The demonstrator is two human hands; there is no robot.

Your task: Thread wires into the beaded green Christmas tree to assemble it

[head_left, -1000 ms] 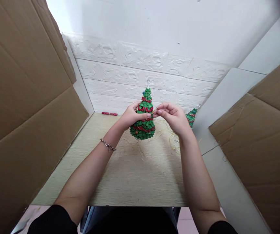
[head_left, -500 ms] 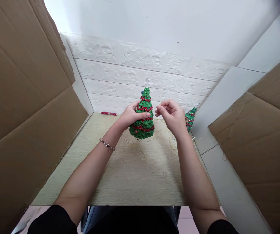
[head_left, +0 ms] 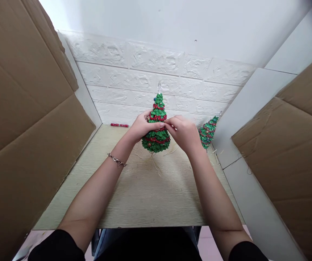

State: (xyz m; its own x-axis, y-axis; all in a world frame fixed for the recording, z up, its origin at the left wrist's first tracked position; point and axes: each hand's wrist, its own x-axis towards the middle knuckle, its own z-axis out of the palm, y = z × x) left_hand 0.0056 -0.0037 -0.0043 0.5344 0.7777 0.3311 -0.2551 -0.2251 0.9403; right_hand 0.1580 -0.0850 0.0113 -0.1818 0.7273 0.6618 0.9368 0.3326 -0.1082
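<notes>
Upright above the table is a small green Christmas tree ornament (head_left: 156,143) with red garlands, tiny baubles and a clear pointed tip. My left hand (head_left: 142,127) grips it from the left side, thumb across its front. On the other side, my right hand (head_left: 183,132) has thumb and fingers pinched against the tree, close to my left thumb. A thin pale strand showed in that pinch a moment ago; the fingertips hide it now. Thin loose strands (head_left: 156,165) trail from under the tree's base.
A second decorated tree (head_left: 208,132) leans at the right back of the table (head_left: 156,199), with pale strands (head_left: 215,156) beside it. By the back wall lies a red pen-like stick (head_left: 119,125). Cardboard sheets (head_left: 30,108) flank the left and right sides.
My right hand has closed in to the left, and its fingertips now meet the tree's side. My left hand keeps its hold. The view has shifted slightly.
</notes>
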